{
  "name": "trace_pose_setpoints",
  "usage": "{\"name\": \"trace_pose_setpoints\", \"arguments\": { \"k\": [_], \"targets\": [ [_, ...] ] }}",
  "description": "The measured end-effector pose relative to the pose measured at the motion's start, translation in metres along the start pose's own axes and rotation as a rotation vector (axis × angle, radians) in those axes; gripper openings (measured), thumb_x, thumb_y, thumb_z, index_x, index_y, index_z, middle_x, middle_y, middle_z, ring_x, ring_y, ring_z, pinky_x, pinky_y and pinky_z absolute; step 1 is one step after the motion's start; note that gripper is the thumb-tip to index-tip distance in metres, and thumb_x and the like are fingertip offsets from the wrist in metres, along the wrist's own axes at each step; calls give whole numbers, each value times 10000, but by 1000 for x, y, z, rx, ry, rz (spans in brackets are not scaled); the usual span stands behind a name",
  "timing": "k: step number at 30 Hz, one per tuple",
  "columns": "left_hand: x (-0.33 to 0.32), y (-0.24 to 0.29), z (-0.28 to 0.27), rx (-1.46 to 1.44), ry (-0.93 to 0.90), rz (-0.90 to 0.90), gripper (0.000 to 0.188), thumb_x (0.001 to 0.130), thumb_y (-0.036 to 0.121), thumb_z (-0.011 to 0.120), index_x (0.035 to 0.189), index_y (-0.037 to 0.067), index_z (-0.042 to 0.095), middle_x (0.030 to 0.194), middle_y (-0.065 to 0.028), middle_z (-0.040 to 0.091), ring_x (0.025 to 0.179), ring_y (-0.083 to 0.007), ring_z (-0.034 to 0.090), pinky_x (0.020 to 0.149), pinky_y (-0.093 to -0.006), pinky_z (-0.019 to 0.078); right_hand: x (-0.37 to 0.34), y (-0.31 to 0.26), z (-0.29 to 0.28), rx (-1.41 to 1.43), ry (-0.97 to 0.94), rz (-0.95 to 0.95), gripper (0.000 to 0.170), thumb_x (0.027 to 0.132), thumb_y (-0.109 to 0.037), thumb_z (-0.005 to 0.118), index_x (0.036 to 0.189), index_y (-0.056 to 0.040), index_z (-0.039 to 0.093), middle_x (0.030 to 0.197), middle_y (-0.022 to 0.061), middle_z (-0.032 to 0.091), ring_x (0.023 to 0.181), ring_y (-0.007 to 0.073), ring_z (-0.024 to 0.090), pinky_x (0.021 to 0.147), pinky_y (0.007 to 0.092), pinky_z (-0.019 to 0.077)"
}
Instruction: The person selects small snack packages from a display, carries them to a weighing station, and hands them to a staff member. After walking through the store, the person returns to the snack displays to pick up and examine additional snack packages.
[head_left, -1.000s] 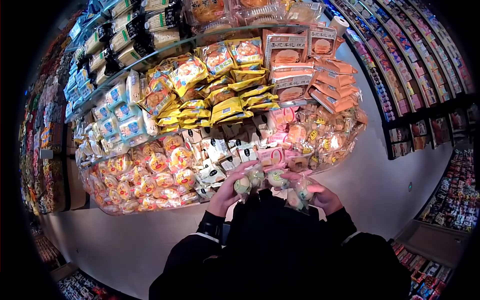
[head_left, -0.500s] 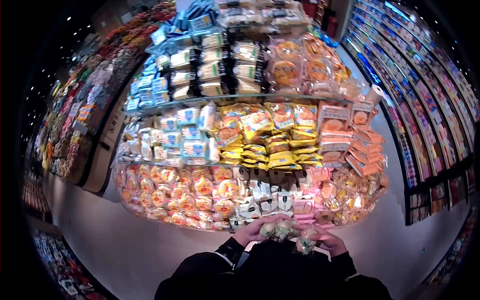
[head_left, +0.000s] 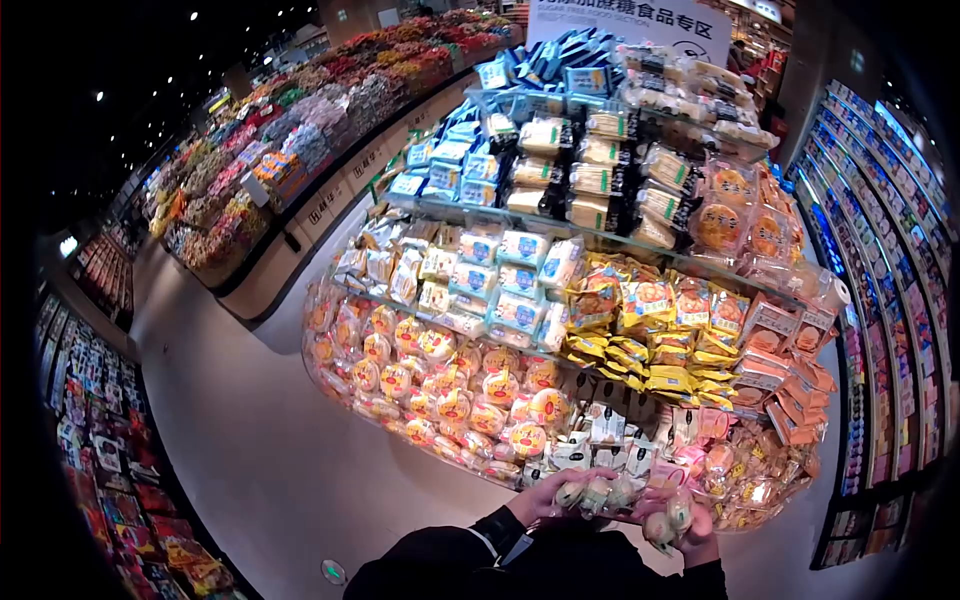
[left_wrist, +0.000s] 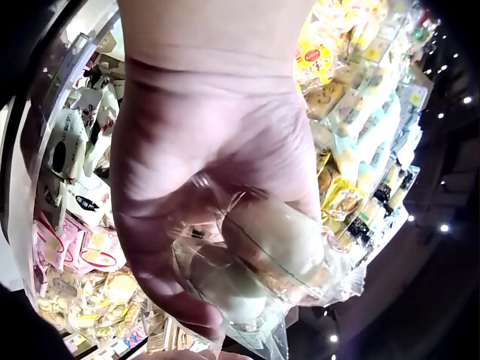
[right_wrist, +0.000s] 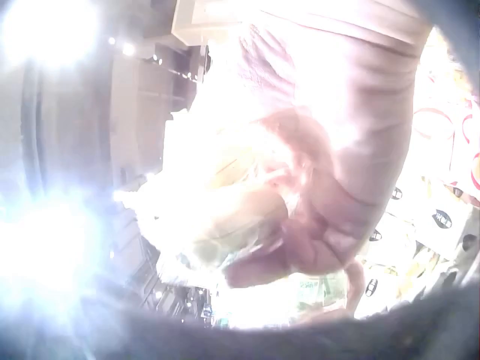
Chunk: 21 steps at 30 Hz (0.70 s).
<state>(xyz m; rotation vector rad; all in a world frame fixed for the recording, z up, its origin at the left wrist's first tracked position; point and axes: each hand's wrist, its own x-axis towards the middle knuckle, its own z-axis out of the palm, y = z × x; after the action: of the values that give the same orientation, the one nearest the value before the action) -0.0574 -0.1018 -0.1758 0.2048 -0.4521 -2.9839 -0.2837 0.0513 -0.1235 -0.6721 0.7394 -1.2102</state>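
My left hand [head_left: 540,495] holds several small round pale-green pastries [head_left: 594,495] in clear wrappers, at the front edge of a snack display. In the left wrist view, two of these wrapped pastries [left_wrist: 274,236] sit in the curl of the left hand's fingers. My right hand [head_left: 699,530] grips more wrapped pastries [head_left: 662,526] of the same look, close beside the left. Strong glare washes out the right wrist view, where curled fingers [right_wrist: 262,262] wrap round a pale clear-wrapped pastry [right_wrist: 244,214].
A tiered display carries round pastries with red-yellow labels [head_left: 450,405], white packets with black labels [head_left: 607,425], yellow bags [head_left: 650,360] and orange packs [head_left: 785,390]. A long candy counter [head_left: 310,225] stands at left, stocked shelves [head_left: 890,300] at right, with grey floor [head_left: 240,420] between.
The head view has tilted up and swung left, bringing the upper tiers and a sign into sight. Both hands now appear lower and further right, still holding the wrapped pastries.
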Motion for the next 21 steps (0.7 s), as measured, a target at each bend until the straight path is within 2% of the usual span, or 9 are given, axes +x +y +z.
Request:
{"name": "trace_pose_setpoints", "arguments": {
  "k": [6, 8, 13, 15, 16, 17, 19, 20, 21],
  "targets": [
    [-3, -13, -12, -36, -87, 104, 660, 811, 329, 504, 1346, -13, 324, 1343, -213, 411, 1177, -273, 495, 987, -367, 399, 6, -12, 26, 314, 400, -40, 578, 883, -509, 415, 1265, -77, 438, 1109, 160, 552, 1000, 353, 563, 859, 489, 466],
    [-1, -18, -12, -39, -234, 171, 670, 814, 339, 515, 1346, -19, 323, 1370, -214, 376, 1203, -280, 469, 1003, -379, 386, 10, -15, 39, 511, 542, -78, 515, 905, -478, 403, 1281, -128, 437, 1109, 117, 560, 983, 341, 563, 855, 545, 452],
    [0, -33, 0, -19, -151, 230, 687, 832, 356, 518, 1367, -20, 306, 1361, -204, 387, 1196, -289, 473, 996, -387, 394, 7, -20, 50, 505, 574, -132, 510, 891, -471, 455, 1287, -152, 439, 1095, 80, 572, 984, 327, 561, 850, 534, 452],
    [-4, -35, 20, -77, -237, 148, 651, 844, 276, 509, 1382, -30, 307, 1338, -207, 440, 1203, -262, 491, 1027, -354, 386, -5, -8, 31, 537, 382, -164, 495, 894, -460, 451, 1284, -155, 451, 1095, 67, 576, 976, 305, 568, 840, 517, 458],
    [-4, -41, 28, -83, -338, 202, 625, 858, 253, 492, 1384, -29, 306, 1327, -197, 458, 1188, -261, 504, 1019, -339, 394, -9, -16, 55, 441, 472, -159, 496, 897, -451, 448, 1298, -158, 456, 1115, 51, 575, 994, 265, 564, 839, 496, 457],
    [-5, -46, 36, -9, -257, 209, 621, 860, 244, 490, 1384, -32, 301, 1335, -191, 451, 1205, -243, 489, 1022, -348, 389, -15, -13, 57, 441, 459, -131, 496, 897, -451, 448, 1298, -158, 456, 1115, 51, 575, 994, 265, 564, 839, 496, 457],
    [-9, -54, 49, 556, -401, 630, 604, 866, 239, 480, 1387, -15, 308, 1346, -173, 449, 1220, -226, 474, 1028, -366, 382, -28, -13, 56, 480, 455, -195, 487, 897, -467, 459, 1269, -155, 490, 1139, 29, 596, 995, 230, 563, 863, 503, 430],
    [-3, -62, 50, 561, -404, 637, 604, 866, 239, 480, 1387, -15, 308, 1346, -173, 449, 1220, -226, 474, 1028, -366, 382, -34, -11, 50, 473, 468, -205, 500, 896, -469, 459, 1292, -164, 478, 1174, 22, 588, 1025, 227, 555, 907, 491, 402],
    [6, -69, 50, 733, -450, 922, 587, 870, 238, 462, 1384, -5, 320, 1358, -171, 437, 1224, -221, 470, 1037, -372, 369, -42, -11, 52, 469, 464, -208, 500, 896, -469, 459, 1292, -164, 478, 1174, 22, 588, 1025, 227, 555, 907, 491, 402]
  ]
}}
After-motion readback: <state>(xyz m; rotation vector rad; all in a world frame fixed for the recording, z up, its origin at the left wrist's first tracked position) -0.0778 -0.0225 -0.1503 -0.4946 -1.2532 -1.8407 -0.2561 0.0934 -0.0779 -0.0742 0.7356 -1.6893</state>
